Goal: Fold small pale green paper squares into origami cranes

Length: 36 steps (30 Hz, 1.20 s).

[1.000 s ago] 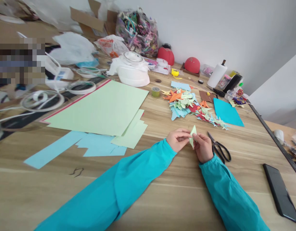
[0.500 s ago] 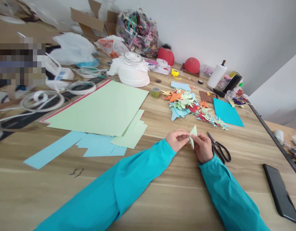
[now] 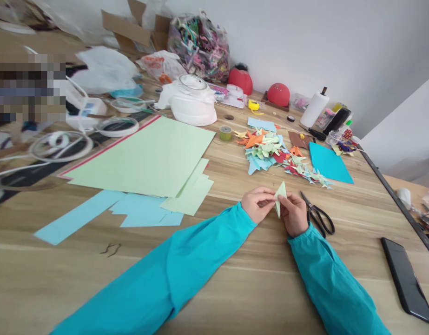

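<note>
The left hand (image 3: 258, 204) and the right hand (image 3: 295, 213) are both pinching a small folded piece of light green paper (image 3: 280, 197) with closed fingers, holding it between them just above the wooden table (image 3: 235, 274). Black scissors (image 3: 318, 214) are lying just beside the right hand. A pile of folded paper shapes (image 3: 270, 151) is sitting farther back.

One folded green piece (image 3: 280, 199), one pair of scissors (image 3: 317, 214), one black phone (image 3: 405, 279) by the right edge of the table (image 3: 235, 279), two red balls (image 3: 279, 94) along the far edge, one teal sheet (image 3: 328, 163), one thread spool (image 3: 226, 133)
</note>
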Available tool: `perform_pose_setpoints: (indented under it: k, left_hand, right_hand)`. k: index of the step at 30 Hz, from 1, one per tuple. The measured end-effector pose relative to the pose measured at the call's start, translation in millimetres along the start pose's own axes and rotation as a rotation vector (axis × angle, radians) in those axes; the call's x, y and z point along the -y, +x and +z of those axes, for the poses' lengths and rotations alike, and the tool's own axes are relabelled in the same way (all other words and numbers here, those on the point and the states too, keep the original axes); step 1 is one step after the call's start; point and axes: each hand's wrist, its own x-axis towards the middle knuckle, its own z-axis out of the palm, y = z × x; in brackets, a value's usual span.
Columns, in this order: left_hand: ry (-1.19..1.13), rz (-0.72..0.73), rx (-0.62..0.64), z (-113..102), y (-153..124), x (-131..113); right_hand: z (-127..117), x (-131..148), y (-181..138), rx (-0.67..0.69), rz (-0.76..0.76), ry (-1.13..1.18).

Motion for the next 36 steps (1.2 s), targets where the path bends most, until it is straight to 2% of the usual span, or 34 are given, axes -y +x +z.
perform_pose_setpoints:
  k: [7, 19, 31, 36]
  left_hand:
    - [-0.043, 0.010, -0.016, 0.8, 0.0, 2.8]
    - [-0.364, -0.243, -0.020, 1.7, 5.1, 4.6]
    - [-0.346, -0.458, -0.070, 3.8, 6.2, -0.6]
    - [-0.395, -0.443, -0.085, 3.2, 7.9, -1.0]
  right_hand:
    - [0.4, 2.3, -1.4, 0.005, 0.005, 0.000]
    - [4.0, 7.5, -3.1, 0.031, 0.013, -0.036]
    - [3.2, 7.6, -2.7, 0.058, 0.018, -0.046]
    - [3.2, 7.3, -2.8, 0.076, 0.029, -0.048]
